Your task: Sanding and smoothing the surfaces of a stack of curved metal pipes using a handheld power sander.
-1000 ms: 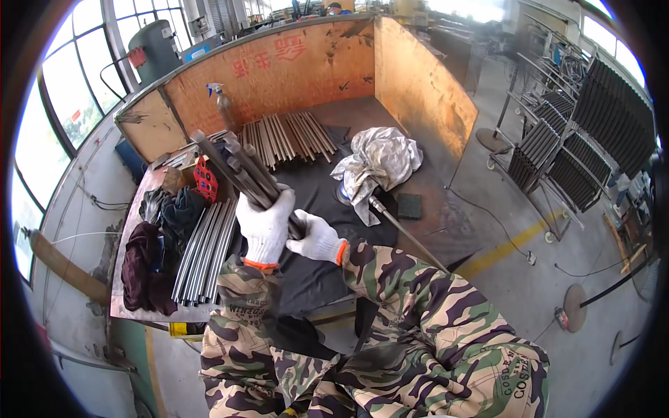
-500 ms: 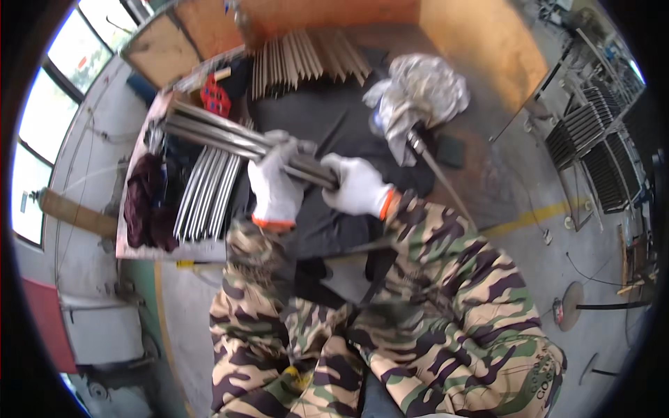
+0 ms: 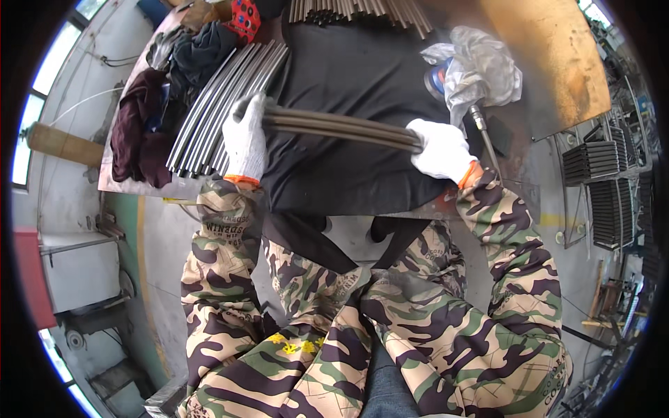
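Head view: left hand (image 3: 245, 139) and right hand (image 3: 440, 148), both gloved, each closed around one end of a bundle of thin metal rods (image 3: 341, 127) held level above the dark table (image 3: 348, 63). Curved rods (image 3: 216, 104) lie stacked at left; plastic-wrapped grinder (image 3: 474, 70) just beyond the right hand.

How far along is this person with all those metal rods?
Done, it seems: a row of curved rods lies at the table's left. In hand: the left hand and right hand, both gloved, grip a small bundle of rods. Left: a pile of straight rods waits at the far edge.
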Motion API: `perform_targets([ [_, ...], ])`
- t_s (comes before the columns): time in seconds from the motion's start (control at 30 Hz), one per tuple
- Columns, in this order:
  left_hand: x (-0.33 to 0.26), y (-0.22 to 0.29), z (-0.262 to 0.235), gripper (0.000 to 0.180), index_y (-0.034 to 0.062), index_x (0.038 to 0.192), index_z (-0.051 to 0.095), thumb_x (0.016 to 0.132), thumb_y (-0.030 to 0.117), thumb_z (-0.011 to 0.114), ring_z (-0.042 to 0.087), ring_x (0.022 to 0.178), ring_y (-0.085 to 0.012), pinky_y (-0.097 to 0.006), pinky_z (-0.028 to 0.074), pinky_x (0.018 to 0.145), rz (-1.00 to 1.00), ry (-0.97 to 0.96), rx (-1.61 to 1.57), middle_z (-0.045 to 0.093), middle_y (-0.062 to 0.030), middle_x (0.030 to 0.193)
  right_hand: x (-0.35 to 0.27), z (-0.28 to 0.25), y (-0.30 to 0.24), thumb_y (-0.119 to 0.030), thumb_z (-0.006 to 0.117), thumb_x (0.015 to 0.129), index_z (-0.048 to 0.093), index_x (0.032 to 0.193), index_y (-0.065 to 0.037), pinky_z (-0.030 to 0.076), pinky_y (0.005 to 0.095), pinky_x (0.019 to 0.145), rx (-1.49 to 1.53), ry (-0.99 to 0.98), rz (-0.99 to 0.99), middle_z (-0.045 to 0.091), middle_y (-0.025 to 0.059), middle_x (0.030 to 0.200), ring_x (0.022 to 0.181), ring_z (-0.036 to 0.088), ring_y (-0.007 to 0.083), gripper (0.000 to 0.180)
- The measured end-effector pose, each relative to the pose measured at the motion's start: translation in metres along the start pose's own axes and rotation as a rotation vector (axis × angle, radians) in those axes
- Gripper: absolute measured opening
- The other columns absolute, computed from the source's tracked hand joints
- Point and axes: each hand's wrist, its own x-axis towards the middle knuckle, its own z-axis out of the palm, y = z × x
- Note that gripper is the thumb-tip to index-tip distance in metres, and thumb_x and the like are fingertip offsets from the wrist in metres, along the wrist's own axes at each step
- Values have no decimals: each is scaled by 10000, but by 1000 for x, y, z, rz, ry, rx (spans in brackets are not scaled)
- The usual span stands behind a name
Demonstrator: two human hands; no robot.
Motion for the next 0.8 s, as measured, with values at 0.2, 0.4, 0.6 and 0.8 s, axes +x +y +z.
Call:
perform_targets([
  [0.2,-55,-14,9,951,-99,1583,383,861,324,835,472,1464,-462,-513,380,1224,735,-245,1026,482,-324,1550,-8,10,28,-156,749,804,686,1133,-160,578,465,818,50,122,92,746,139,972,937,724,396,335],
  [0.4,-87,-6,-23,970,59,1611,440,808,444,826,308,1537,-552,-630,223,1289,687,-924,1457,404,-292,1629,-39,11,55,-134,739,798,698,1065,-146,576,457,780,14,142,117,740,145,914,882,723,398,270],
  [0.6,-89,-3,-59,960,46,1599,457,798,457,792,315,1534,-549,-636,208,1296,685,-976,1475,414,-309,1618,-58,15,51,-112,748,766,698,1009,-143,566,446,744,40,160,67,724,143,882,851,715,394,251],
  [0.8,-113,2,-62,917,64,1568,491,822,509,786,390,1460,-550,-686,243,1247,750,-865,1498,462,-286,1564,-49,-8,19,-104,750,775,705,1030,-138,570,427,756,99,213,42,722,135,878,852,719,375,261],
])
